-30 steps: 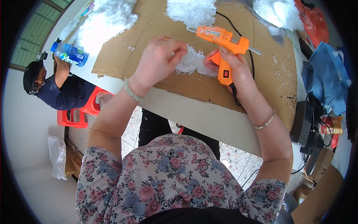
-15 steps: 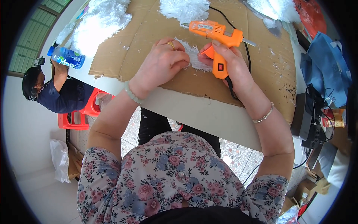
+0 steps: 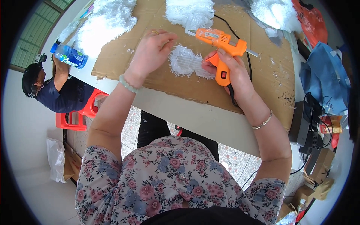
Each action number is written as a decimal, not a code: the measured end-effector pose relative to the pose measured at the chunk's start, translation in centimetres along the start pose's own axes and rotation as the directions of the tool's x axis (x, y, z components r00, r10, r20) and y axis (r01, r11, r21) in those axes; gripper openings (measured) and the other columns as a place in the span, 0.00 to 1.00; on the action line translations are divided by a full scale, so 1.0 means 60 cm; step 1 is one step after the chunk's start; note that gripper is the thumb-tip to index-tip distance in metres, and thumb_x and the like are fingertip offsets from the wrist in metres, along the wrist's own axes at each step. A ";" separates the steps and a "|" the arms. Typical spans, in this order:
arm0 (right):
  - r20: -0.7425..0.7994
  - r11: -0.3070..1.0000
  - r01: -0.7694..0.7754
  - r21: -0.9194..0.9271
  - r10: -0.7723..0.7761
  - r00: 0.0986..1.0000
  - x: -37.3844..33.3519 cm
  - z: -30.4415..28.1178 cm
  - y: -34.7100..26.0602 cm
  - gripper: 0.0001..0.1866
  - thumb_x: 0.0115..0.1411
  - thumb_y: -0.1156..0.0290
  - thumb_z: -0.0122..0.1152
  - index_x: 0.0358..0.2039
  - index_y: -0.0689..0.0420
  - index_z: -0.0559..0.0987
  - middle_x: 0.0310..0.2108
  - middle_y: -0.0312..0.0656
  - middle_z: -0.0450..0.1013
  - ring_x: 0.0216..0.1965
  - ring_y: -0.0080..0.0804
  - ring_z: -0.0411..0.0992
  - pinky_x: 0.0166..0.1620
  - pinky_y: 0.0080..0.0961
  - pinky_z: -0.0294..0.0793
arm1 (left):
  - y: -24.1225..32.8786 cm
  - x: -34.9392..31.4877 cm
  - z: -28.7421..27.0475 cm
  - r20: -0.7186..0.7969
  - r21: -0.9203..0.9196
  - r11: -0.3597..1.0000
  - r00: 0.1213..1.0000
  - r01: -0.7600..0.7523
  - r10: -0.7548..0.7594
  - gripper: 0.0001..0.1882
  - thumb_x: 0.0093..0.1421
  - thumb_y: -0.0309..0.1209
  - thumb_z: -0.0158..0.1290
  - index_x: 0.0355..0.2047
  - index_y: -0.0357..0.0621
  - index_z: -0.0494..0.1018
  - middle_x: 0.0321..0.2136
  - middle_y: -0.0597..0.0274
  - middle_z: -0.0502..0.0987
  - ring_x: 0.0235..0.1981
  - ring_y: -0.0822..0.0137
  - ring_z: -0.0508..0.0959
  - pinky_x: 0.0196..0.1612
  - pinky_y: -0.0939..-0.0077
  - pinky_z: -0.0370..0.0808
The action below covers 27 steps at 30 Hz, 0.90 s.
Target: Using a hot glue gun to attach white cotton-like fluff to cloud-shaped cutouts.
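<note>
Gripping orange glue gun [image 3: 224, 41], left fingers [image 3: 167, 36] curled

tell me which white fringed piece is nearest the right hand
The small piece between the left hand and right hand, its right end beside the latter. The left heap, middle heap and right heap lie farther off, toward the picture's top.

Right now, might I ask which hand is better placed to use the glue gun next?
Probably the right hand: its grip is around the orange glue gun, near the white fringed piece; the left hand is off the gun.
</note>
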State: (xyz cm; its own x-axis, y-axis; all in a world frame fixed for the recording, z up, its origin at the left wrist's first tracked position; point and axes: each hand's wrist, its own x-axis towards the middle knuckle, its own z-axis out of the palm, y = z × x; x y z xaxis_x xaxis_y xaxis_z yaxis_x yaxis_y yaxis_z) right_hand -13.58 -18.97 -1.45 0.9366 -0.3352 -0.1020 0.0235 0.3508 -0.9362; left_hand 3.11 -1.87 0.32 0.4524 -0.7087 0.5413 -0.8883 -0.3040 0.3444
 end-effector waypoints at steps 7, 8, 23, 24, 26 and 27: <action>0.050 0.997 0.035 0.074 -0.039 0.998 0.007 -0.005 0.010 0.20 0.64 0.57 0.47 0.43 0.63 0.71 0.37 0.46 0.72 0.41 0.35 0.73 0.49 0.32 0.72 | 0.001 -0.015 0.022 0.086 0.254 0.931 0.965 -0.262 0.248 0.11 0.49 0.20 0.51 0.33 0.43 0.78 0.28 0.58 0.77 0.42 0.53 0.74 0.50 0.62 0.69; 0.048 0.997 0.037 0.072 -0.041 0.998 0.007 -0.003 0.009 0.20 0.64 0.58 0.47 0.43 0.64 0.71 0.37 0.46 0.72 0.41 0.35 0.73 0.50 0.32 0.72 | 0.003 -0.019 0.019 0.126 0.210 0.935 0.957 -0.285 0.263 0.11 0.48 0.20 0.51 0.32 0.43 0.78 0.28 0.57 0.77 0.41 0.54 0.75 0.51 0.60 0.68; 0.038 0.998 0.022 0.052 -0.024 0.999 0.001 -0.005 0.003 0.20 0.64 0.58 0.46 0.44 0.64 0.70 0.37 0.46 0.71 0.41 0.34 0.72 0.50 0.31 0.71 | -0.007 -0.008 0.013 0.074 0.129 0.971 0.979 -0.200 0.191 0.11 0.47 0.18 0.49 0.29 0.40 0.78 0.29 0.58 0.78 0.38 0.55 0.75 0.46 0.65 0.71; 0.038 0.998 0.023 0.055 -0.025 0.999 0.000 -0.005 0.003 0.20 0.64 0.58 0.46 0.44 0.64 0.70 0.37 0.46 0.71 0.41 0.34 0.72 0.50 0.31 0.71 | -0.008 -0.012 0.016 0.133 0.146 0.963 0.969 -0.228 0.209 0.10 0.46 0.18 0.50 0.29 0.40 0.78 0.30 0.59 0.78 0.40 0.55 0.74 0.47 0.65 0.70; 0.039 0.998 0.027 0.055 -0.030 0.999 0.000 -0.004 0.003 0.20 0.64 0.58 0.46 0.44 0.64 0.70 0.37 0.46 0.71 0.41 0.34 0.72 0.49 0.31 0.72 | -0.005 -0.015 0.024 0.142 0.183 0.946 0.959 -0.268 0.244 0.11 0.46 0.18 0.50 0.29 0.41 0.79 0.31 0.60 0.78 0.41 0.55 0.74 0.48 0.65 0.70; 0.042 0.998 0.033 0.055 -0.035 0.999 0.000 -0.004 0.002 0.20 0.64 0.57 0.46 0.44 0.64 0.70 0.37 0.46 0.71 0.41 0.34 0.72 0.49 0.31 0.72 | -0.003 -0.016 0.026 0.151 0.220 0.926 0.948 -0.307 0.279 0.11 0.46 0.19 0.50 0.29 0.42 0.79 0.32 0.60 0.78 0.42 0.55 0.73 0.49 0.65 0.69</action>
State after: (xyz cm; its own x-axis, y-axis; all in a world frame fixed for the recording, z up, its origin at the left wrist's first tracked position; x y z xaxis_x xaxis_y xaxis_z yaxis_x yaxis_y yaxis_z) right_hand -13.64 -19.15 -1.67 0.9490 -0.3104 -0.0550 0.0735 0.3875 -0.9189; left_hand 2.73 -2.14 -1.48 0.1693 -0.8531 0.4935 -0.9789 -0.2038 -0.0164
